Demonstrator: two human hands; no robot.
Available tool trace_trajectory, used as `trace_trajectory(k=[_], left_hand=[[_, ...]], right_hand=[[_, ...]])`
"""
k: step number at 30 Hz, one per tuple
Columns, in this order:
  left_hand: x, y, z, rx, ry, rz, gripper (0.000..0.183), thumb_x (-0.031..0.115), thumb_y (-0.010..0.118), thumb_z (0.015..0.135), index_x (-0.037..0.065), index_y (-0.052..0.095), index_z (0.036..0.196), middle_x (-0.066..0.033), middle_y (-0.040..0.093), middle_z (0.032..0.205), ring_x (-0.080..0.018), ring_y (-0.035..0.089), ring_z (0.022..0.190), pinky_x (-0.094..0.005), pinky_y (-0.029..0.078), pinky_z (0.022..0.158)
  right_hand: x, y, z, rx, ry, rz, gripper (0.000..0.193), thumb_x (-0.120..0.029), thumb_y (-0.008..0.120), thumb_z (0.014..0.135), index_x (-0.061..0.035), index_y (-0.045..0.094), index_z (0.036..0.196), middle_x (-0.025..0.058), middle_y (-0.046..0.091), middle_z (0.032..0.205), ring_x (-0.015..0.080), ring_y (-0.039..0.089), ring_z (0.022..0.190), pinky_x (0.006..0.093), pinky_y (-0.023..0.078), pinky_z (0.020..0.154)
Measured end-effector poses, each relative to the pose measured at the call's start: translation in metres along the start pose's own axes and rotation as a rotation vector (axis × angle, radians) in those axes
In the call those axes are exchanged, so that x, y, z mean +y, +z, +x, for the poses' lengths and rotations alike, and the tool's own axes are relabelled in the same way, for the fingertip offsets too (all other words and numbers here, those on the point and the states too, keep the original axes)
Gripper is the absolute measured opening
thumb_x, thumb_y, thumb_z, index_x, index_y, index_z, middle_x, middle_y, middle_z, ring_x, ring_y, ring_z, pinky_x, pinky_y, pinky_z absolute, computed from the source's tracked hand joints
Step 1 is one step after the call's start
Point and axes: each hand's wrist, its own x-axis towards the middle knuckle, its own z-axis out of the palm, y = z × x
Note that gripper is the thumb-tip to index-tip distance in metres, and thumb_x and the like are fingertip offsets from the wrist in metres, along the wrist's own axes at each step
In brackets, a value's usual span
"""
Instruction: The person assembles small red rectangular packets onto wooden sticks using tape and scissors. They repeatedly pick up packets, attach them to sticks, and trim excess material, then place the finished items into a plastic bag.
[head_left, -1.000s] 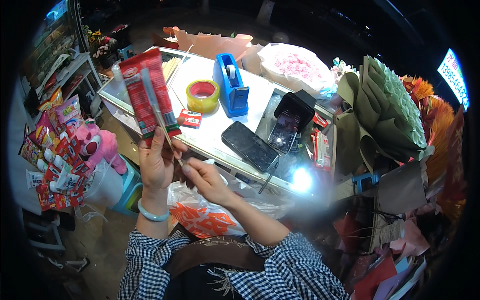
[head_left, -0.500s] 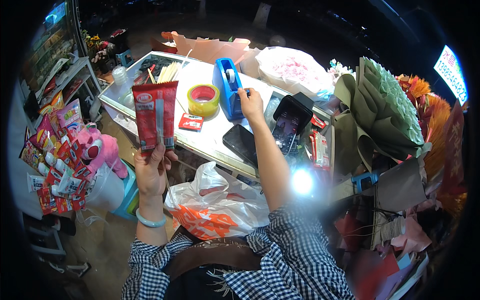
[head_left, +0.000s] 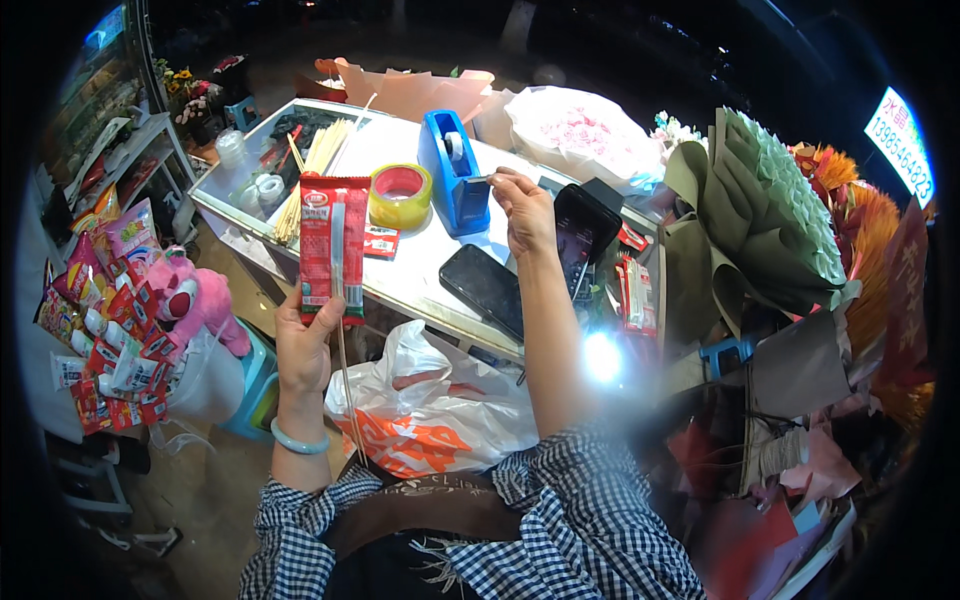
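My left hand (head_left: 306, 348) is closed around the lower end of a red snack packet (head_left: 318, 235), held upright in front of the table. A thin wooden stick (head_left: 349, 405) runs down from the packet below my hand, and a pale strip lies along the packet's front. My right hand (head_left: 527, 212) pinches a short strip of clear tape at the cutter end of a blue tape dispenser (head_left: 440, 165). Beside the dispenser lies a wide yellow tape roll (head_left: 408, 210). A small red and white packet (head_left: 380, 242) rests just behind the held one.
A black phone (head_left: 482, 285) lies on the white table (head_left: 420, 290); a dark box (head_left: 585, 220) stands to its right. Wooden skewers (head_left: 325, 148) are at the back left. A white plastic bag (head_left: 430, 390) sits before me. Wrapped bouquets (head_left: 745, 220) crowd the right; snack packets and a pink plush (head_left: 195, 300), the left.
My right hand has shifted from the dispenser's side to its cutter end, fingers pinched and slightly away from it. The packet in my left hand has moved right and lower.
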Motion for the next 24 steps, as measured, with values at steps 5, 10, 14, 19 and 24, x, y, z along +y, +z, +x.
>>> trace_trajectory(k=[5, 10, 14, 19, 24], left_hand=[[0.002, 0.006, 0.007, 0.005, -0.027, 0.089, 0.035, 0.009, 0.061, 0.086, 0.002, 0.050, 0.119, -0.0087, 0.065, 0.099, -0.0153, 0.066, 0.078, -0.0234, 0.054, 0.062], [0.011, 0.010, 0.003, -0.044, -0.133, 0.111, 0.042, 0.011, 0.060, 0.085, 0.002, 0.044, 0.123, -0.0145, 0.065, 0.101, -0.0220, 0.068, 0.077, -0.0220, 0.052, 0.056], [0.011, 0.011, 0.008, -0.080, -0.121, 0.175, 0.049, 0.009, 0.063, 0.083, 0.003, 0.042, 0.127, -0.0147, 0.063, 0.108, -0.0222, 0.068, 0.085, -0.0255, 0.054, 0.063], [0.008, 0.017, 0.009, -0.130, -0.089, 0.088, 0.052, 0.000, 0.064, 0.081, 0.003, 0.041, 0.127, -0.0114, 0.063, 0.106, -0.0190, 0.066, 0.091, -0.0265, 0.055, 0.072], [0.007, 0.024, 0.008, -0.171, -0.078, 0.093, 0.054, 0.000, 0.068, 0.081, 0.000, 0.041, 0.127, -0.0051, 0.058, 0.111, -0.0113, 0.057, 0.100, -0.0279, 0.052, 0.084]], right_hand=[[0.020, -0.019, 0.000, 0.084, 0.110, -0.503, 0.011, -0.009, 0.069, 0.072, 0.0015, 0.066, 0.073, 0.0087, 0.065, 0.074, 0.0182, 0.060, 0.071, 0.0291, 0.046, 0.069], [0.027, -0.025, 0.013, 0.134, 0.120, -1.145, 0.017, -0.012, 0.063, 0.069, 0.0048, 0.064, 0.068, 0.0228, 0.064, 0.067, 0.0330, 0.066, 0.068, 0.0409, 0.051, 0.064], [-0.009, -0.004, -0.023, -0.080, -0.062, -0.949, 0.014, -0.009, 0.059, 0.083, 0.0043, 0.063, 0.077, 0.0135, 0.064, 0.064, 0.0180, 0.062, 0.055, 0.0324, 0.049, 0.054], [-0.058, 0.050, -0.111, -0.450, -0.019, -0.515, 0.013, -0.008, 0.058, 0.089, 0.0035, 0.064, 0.093, 0.0035, 0.062, 0.072, 0.0077, 0.057, 0.060, 0.0217, 0.047, 0.054], [-0.070, 0.080, -0.145, -0.744, 0.086, -0.433, 0.016, -0.006, 0.059, 0.089, 0.0022, 0.063, 0.103, 0.0038, 0.064, 0.076, 0.0064, 0.058, 0.063, 0.0212, 0.047, 0.056]])
